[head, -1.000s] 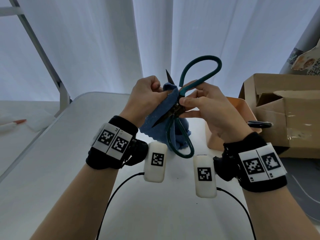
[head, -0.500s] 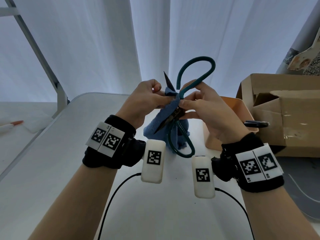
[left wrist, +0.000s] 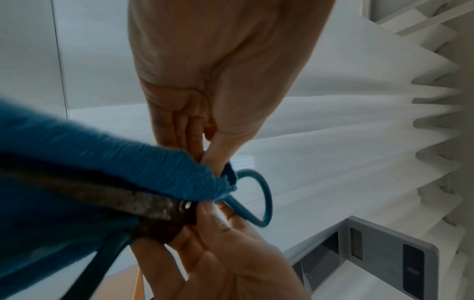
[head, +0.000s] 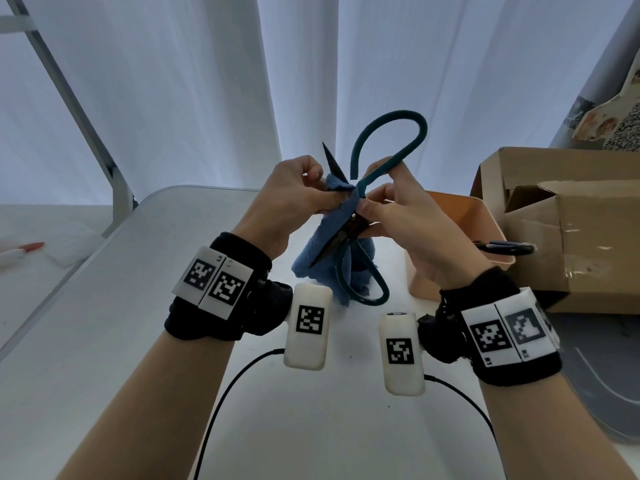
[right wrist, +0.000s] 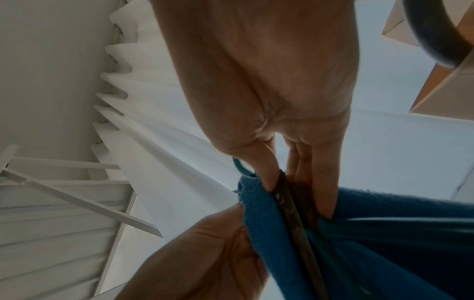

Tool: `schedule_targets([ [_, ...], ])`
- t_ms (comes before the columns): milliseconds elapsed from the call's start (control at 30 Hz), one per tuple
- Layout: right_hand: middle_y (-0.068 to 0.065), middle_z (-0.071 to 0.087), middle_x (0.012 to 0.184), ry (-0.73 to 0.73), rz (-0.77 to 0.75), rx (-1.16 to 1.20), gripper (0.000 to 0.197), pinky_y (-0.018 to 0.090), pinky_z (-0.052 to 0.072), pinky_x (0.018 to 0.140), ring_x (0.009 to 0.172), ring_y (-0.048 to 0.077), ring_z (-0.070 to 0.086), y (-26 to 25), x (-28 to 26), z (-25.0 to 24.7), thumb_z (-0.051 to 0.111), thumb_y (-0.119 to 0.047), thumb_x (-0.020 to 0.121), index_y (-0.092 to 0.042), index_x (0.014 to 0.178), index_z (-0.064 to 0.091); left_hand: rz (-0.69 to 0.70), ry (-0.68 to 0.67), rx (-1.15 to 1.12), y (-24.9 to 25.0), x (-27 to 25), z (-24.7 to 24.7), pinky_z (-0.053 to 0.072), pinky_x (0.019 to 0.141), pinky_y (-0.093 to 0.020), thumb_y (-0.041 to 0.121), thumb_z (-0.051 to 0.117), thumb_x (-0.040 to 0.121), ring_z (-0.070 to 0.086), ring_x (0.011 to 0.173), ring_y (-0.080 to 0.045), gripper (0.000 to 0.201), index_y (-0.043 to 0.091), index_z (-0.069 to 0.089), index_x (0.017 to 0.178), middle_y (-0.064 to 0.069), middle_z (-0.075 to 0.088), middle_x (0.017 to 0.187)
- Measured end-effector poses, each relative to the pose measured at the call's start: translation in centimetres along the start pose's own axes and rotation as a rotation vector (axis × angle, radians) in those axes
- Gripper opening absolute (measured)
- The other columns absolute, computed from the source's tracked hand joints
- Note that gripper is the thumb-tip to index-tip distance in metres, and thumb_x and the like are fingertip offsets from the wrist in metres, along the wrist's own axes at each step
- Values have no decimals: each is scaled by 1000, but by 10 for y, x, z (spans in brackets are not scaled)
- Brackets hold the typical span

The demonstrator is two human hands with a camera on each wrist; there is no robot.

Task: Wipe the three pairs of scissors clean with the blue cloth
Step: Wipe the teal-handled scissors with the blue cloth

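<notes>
A: Entry. Where are the green-handled scissors (head: 360, 216)?

B: Held up in the air above the white worktop (head: 104, 323), blades spread wide. One blade tip points up, the other down and toward the person; one handle loop is high, the other hangs low.

A: Right hand (head: 415, 230)?

B: Fingers (head: 372, 211) pinch the scissors at the pivot, thumb on the near side (the rivet shows plainly in the left wrist view).

A: Left hand (head: 284, 206)?

B: Fingers curled, pinching the blue cloth (head: 325, 244) around the upper blade just above the pivot. The rest of the cloth hangs down behind the lower blade and lower loop.

A: Blade condition?

B: Dark and speckled along the flat in both wrist views.

A: Other scissors?

B: One dark-handled pair (head: 502, 247) lies across the rim of the orange bin (head: 460, 216), right of the hands. A third pair: cannot tell.

A: Surroundings?

B: A cardboard box (head: 571, 237) just beyond the bin; white curtains (head: 173, 98) behind; a red-tipped pen (head: 20, 251) far left.
</notes>
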State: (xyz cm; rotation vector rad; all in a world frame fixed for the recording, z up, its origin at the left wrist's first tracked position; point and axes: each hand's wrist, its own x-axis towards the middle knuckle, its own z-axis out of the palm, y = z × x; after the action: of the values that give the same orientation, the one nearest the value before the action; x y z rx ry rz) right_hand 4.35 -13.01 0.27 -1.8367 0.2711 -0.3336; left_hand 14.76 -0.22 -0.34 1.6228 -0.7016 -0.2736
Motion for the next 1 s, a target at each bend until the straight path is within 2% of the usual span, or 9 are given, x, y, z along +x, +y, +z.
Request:
schedule_targets([
  [133,15,60,98,-28,1,46,30,25,60,68,77,16,73,-4,-2,-1,59,-7,99,-19,124,48,-6,11,25,0,1,-3,53,61,-19,-13,61,86,48,49,-2,46,18,31,70,15,45,49],
  [300,13,59,100,-24,-11,62,29,20,56,63,78,16,70,-6,-4,-2,56,-7,100,-21,124,48,38,50,9,1,0,-2,49,58,-15,-4,67,88,48,48,0,47,19,31,70,12,46,52],
  [367,15,60,101,-12,-24,55,28,21,57,64,78,17,71,-5,-4,-2,56,-6,100,-23,122,50,23,26,-19,0,0,-1,50,63,-17,-5,65,89,50,54,-4,46,19,32,70,15,47,50],
  [467,17,60,103,0,-40,38,26,24,59,66,80,20,72,-4,-4,-2,57,-7,99,-26,116,54,-11,-4,-56,1,1,1,51,77,-30,-10,61,89,50,67,-15,45,19,33,70,8,47,57],
  [600,17,60,104,-6,-42,51,26,22,57,65,80,20,72,-5,-3,-2,57,-6,100,-25,117,54,24,49,-2,3,-1,1,51,61,-17,-13,60,87,51,53,-4,47,19,30,69,4,44,58],
  [700,17,58,102,7,-49,80,27,26,59,67,81,20,71,-6,-2,-2,56,-5,99,-23,119,54,62,102,3,4,-1,1,49,56,-16,-8,66,85,49,48,0,47,18,30,69,8,47,54],
  [800,15,57,98,3,-45,100,27,26,59,67,80,19,70,-7,-3,-4,56,-4,99,-22,120,54,47,45,-43,5,-3,0,49,60,-15,-8,65,87,50,52,-3,47,19,30,69,11,46,52],
  [900,13,58,97,-33,-36,99,26,23,58,65,76,17,72,-8,-5,-3,57,-4,100,-22,119,55,3,4,-59,7,-4,-3,54,71,-23,-10,64,87,52,71,-16,48,20,30,69,-8,43,68],
  [1000,14,58,99,-27,-39,84,26,21,56,64,75,16,71,-7,-4,0,57,-6,100,-22,120,54,34,101,5,8,-4,-3,50,63,-23,-10,65,81,46,68,-17,49,20,29,66,-6,40,67],
])
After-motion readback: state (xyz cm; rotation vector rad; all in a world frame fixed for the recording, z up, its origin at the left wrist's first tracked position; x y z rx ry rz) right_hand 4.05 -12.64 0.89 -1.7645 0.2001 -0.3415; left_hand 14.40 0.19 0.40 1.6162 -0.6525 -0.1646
